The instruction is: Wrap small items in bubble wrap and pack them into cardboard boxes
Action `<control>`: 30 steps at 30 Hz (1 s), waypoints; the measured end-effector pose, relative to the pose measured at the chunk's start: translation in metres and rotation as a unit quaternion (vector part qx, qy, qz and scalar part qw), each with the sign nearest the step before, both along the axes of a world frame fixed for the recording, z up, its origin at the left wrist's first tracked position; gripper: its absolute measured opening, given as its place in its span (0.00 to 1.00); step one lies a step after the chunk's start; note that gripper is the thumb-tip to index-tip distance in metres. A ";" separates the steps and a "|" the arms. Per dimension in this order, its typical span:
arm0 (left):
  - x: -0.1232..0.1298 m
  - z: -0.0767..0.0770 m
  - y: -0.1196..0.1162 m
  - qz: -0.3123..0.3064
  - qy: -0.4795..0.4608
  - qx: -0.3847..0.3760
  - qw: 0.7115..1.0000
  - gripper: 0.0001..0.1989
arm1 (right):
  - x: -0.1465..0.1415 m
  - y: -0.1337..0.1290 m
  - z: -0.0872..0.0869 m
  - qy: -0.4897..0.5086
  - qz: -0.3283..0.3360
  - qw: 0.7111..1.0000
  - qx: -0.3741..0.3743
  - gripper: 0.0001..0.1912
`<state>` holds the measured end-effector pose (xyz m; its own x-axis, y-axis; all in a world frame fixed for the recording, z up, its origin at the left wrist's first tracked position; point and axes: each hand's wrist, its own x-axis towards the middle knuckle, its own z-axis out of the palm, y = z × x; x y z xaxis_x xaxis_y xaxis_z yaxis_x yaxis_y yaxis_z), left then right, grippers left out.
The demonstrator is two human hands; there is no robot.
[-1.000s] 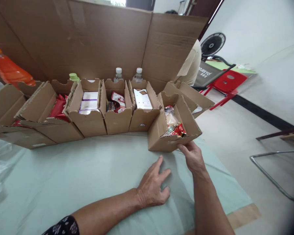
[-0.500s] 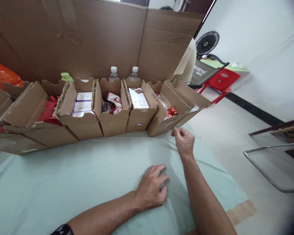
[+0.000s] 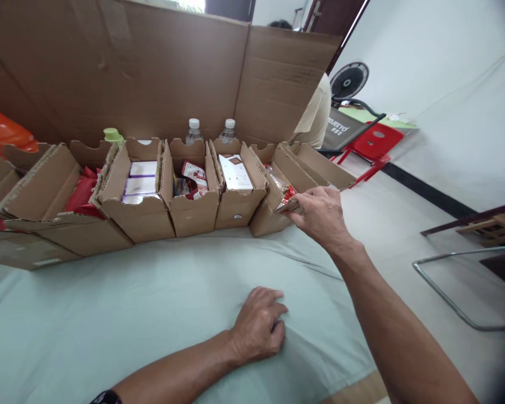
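At the right end of a row of cardboard boxes, my right hand point(image 3: 320, 216) pinches the front rim of a cardboard box point(image 3: 265, 221), thumb outside and fingers over the edge. Inside that box are red and clear shiny packets point(image 3: 287, 192), partly covered by my fingers. My left hand point(image 3: 260, 325) rests on the pale green cloth point(image 3: 151, 314), its fingers loosely bent and apart, holding nothing. To the left of the gripped box stands another one with a white box point(image 3: 235, 173) in it.
Other boxes hold a red-and-white packet point(image 3: 196, 175), white-and-purple packs point(image 3: 141, 184) and a red packet point(image 3: 84, 193). Behind them are two white-capped bottles point(image 3: 228, 130), a green cap point(image 3: 113, 135) and a tall cardboard panel point(image 3: 172, 73). A red chair point(image 3: 376, 140) and someone's pale clothing point(image 3: 315, 112) are beyond.
My right hand has moved up from beside the rightmost boxes onto the front rim of one and closed on it. My left hand stays in place. The view has shifted slightly.
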<state>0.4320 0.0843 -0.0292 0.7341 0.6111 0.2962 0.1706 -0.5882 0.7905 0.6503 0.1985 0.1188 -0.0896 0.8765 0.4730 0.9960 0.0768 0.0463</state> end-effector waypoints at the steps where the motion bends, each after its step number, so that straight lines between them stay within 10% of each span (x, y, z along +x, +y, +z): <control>1: 0.000 0.000 0.000 -0.001 -0.002 0.000 1.000 0.18 | 0.001 0.001 0.000 -0.004 -0.006 1.000 -0.001 0.08; 15: 0.002 -0.002 0.001 0.001 -0.026 0.001 1.000 0.17 | 0.016 -0.007 0.019 0.103 -0.002 0.989 0.103 0.12; 19: 0.001 -0.004 0.000 0.000 -0.028 0.004 1.000 0.17 | 0.063 -0.009 0.016 0.317 -0.118 0.915 0.219 0.18; 24: 0.002 -0.006 -0.002 0.003 -0.033 0.007 0.999 0.16 | 0.113 0.008 -0.022 0.602 -0.192 0.767 0.111 0.26; 30: 0.003 -0.007 -0.002 0.005 -0.046 0.002 0.999 0.16 | 0.123 0.014 -0.053 0.641 -0.123 0.758 0.025 0.24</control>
<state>0.4350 0.0821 -0.0358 0.6970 0.6171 0.3653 0.1026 -0.5900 0.8009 0.7733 0.2123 0.0661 0.6348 0.7698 0.0669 0.2098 -0.0884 -0.9737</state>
